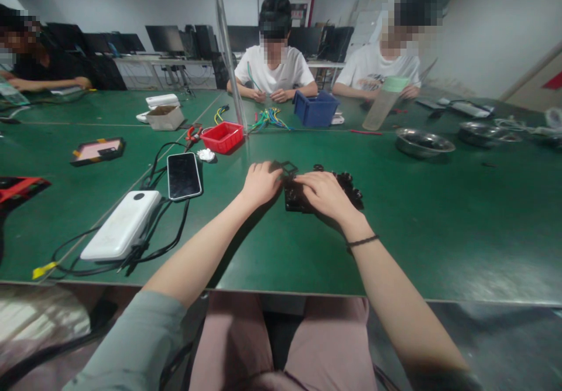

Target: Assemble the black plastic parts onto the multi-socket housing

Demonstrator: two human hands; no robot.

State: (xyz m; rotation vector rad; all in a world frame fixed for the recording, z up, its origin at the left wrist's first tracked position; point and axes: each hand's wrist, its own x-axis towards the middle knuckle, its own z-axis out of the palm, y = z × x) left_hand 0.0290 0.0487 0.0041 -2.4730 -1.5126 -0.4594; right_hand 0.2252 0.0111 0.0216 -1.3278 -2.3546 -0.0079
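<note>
Over the green table (246,244), my left hand (263,183) is closed with its fingertips at a small black frame-shaped part (288,167). My right hand (322,192) reaches in from the other side, fingers bent together and their tips close to the left ones. What the right fingertips pinch is hidden. Beneath and around the right hand lies a group of black plastic pieces (353,192), partly covered by the palm. A flat black edge (295,202) of that group shows below the right fingers.
Left of my hands are a phone (184,176), a white power bank (123,224) and black cables. Ahead stand a red bin (222,138), a metal pole, coloured wires (272,119) and a blue bin (314,109). Metal bowls (424,143) sit at right. Other people sit around the table.
</note>
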